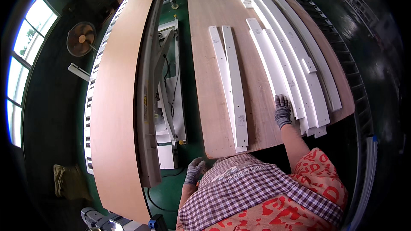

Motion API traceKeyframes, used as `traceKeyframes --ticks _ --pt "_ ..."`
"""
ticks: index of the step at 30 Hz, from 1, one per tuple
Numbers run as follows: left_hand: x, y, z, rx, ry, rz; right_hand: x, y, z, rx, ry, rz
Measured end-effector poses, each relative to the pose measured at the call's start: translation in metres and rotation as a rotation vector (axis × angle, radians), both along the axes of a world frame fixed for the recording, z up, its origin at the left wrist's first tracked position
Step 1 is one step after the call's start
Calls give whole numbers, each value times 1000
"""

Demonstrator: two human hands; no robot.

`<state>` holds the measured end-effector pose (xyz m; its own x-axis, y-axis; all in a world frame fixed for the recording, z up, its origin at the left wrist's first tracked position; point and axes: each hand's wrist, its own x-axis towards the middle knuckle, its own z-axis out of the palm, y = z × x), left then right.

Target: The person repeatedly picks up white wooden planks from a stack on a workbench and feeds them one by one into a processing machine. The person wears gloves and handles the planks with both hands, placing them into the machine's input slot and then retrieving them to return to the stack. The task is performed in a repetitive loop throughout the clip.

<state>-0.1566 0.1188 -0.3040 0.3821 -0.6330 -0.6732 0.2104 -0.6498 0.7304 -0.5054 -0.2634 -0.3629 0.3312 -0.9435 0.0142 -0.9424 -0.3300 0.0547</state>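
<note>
My right hand (282, 110), in a grey glove, rests on the near end of a row of white slats (280, 70) at the right of a wood-coloured board (261, 115). Its fingers point forward and lie flat on the leftmost slats; no grip around them shows. My left hand (195, 171), also gloved, hangs at the board's near left corner, fingers loosely bent, nothing seen in it. Two narrower white slats (233, 83) lie in the middle of the board, touching and partly overlapping at the near end. A small white block (308, 65) sits on the right-hand row.
To the left stands a long table with a pale wooden top (115, 102). A white metal frame (177, 119) with cables fills the gap over the green floor (190, 81). A fan (81, 38) is at far left. Roller tracks (349, 66) run along the right.
</note>
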Motion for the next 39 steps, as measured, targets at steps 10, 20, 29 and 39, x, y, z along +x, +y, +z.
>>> traceKeyframes --ticks 10,20,29,39 --pt "54 61 24 -451 -352 624 -18 -32 -29 122 -61 -131" --pt "127 315 148 538 -1709 973 124 22 45 234 -564 140" --pt "-91 543 216 1564 -75 1263 182 16 51 300 -626 183" --pt "-177 475 195 1454 -135 1387 419 82 105 636 -957 755"
